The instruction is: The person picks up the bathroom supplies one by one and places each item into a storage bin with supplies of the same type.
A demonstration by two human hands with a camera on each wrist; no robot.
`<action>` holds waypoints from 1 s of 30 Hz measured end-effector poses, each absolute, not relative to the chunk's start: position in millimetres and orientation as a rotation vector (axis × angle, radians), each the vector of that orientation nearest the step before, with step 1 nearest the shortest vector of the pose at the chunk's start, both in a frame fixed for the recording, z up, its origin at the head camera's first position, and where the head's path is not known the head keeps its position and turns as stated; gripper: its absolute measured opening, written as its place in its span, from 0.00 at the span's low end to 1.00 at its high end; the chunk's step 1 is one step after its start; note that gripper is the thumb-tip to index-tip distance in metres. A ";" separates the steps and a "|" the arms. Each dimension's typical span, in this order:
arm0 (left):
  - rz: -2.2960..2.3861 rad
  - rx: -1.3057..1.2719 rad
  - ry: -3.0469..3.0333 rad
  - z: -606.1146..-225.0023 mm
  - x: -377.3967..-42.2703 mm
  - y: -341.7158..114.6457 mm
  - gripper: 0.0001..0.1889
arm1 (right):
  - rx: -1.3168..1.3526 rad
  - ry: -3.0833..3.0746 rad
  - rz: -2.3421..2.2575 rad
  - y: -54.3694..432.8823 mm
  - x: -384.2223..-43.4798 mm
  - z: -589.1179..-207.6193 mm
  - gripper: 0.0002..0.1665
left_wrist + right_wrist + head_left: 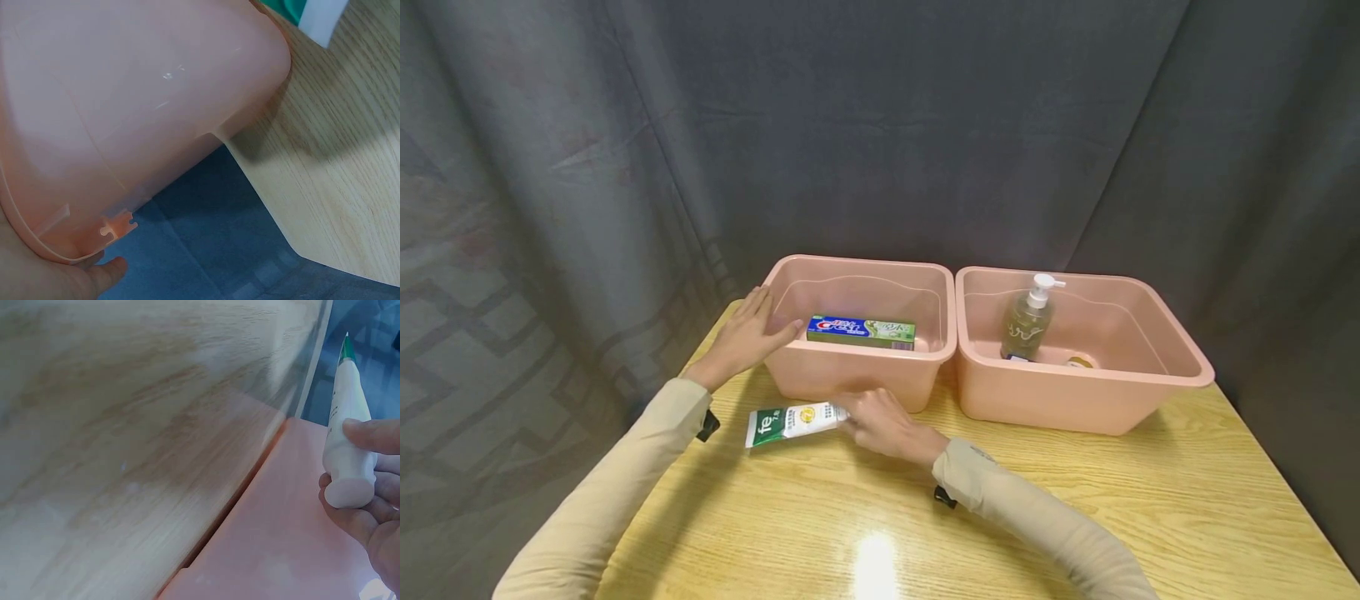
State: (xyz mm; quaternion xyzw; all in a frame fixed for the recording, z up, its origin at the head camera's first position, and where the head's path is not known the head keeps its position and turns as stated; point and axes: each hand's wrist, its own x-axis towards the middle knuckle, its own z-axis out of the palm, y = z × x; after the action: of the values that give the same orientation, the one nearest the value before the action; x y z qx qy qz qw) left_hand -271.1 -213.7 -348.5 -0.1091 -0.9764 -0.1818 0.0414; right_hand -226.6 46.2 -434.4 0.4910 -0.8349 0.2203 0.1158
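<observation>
My left hand [746, 335] holds the front left corner of the left pink bin [850, 375] by its rim. In the left wrist view its fingertips [112, 272] show at the outer side of that rim. With my right hand [883, 423] I grip a white and green squeeze tube [797, 421] near its cap end, in front of the same bin. The tube lies nearly level, its green end toward the left. In the right wrist view, the thumb is on one side of the tube [350, 425] and fingers curl under its cap. Inside the left bin sits a blue and green toothpaste box [861, 331].
A second pink bin [1060, 404] stands close against the right side of the first. It holds a pump bottle [1026, 325] and a small round item [1079, 362]. Both bins rest on a wooden table [790, 517], with a grey curtain [887, 125] behind.
</observation>
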 end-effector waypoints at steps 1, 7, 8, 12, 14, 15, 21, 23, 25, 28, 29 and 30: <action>-0.558 -0.333 -2.990 -348.3 -271.2 -213.5 0.53 | 1.436 -2.447 0.650 46.7 -226.2 -434.2 0.21; -0.559 -0.331 -2.996 -347.8 -271.1 -213.4 0.53 | 1.429 -2.418 0.685 48.9 -224.2 -430.7 0.19; -0.560 -0.334 -2.996 -347.7 -271.1 -213.5 0.53 | 1.428 -2.414 0.686 49.2 -223.6 -429.8 0.19; -0.571 -0.343 -2.994 -347.5 -271.0 -214.0 0.53 | 1.425 -2.416 0.697 51.2 -221.3 -426.9 0.19; -0.573 -0.344 -2.992 -347.7 -271.0 -214.3 0.53 | 1.425 -2.419 0.706 52.0 -220.3 -425.5 0.20; -0.572 -0.345 -2.991 -347.8 -271.2 -214.3 0.53 | 1.427 -2.419 0.712 52.5 -220.0 -425.0 0.20; -0.562 -0.344 -2.993 -347.9 -271.9 -213.6 0.53 | 1.428 -2.413 0.743 55.5 -219.3 -421.8 0.22; -0.563 -0.338 -2.997 -347.8 -271.7 -213.3 0.53 | 1.427 -2.406 0.749 56.4 -219.1 -420.2 0.22; -0.565 -0.329 -2.999 -348.0 -271.4 -213.4 0.53 | 1.431 -2.395 0.752 57.0 -218.6 -418.4 0.21; -0.569 -0.325 -3.000 -348.2 -271.5 -213.4 0.54 | 1.431 -2.375 0.747 58.1 -217.5 -415.7 0.20; -0.567 -0.324 -3.000 -348.4 -271.7 -213.4 0.54 | 1.430 -2.365 0.745 58.5 -217.2 -415.0 0.20; -0.571 -0.321 -2.999 -348.5 -271.7 -213.4 0.54 | 1.430 -2.357 0.749 58.8 -216.8 -414.2 0.20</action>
State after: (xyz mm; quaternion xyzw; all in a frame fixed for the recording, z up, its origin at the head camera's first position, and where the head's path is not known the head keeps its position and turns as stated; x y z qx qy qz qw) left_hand -271.7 -213.4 -348.5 -0.1044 -0.9764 -0.1858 0.0358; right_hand -216.8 58.8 -414.2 0.4956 -0.8166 0.2595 0.1420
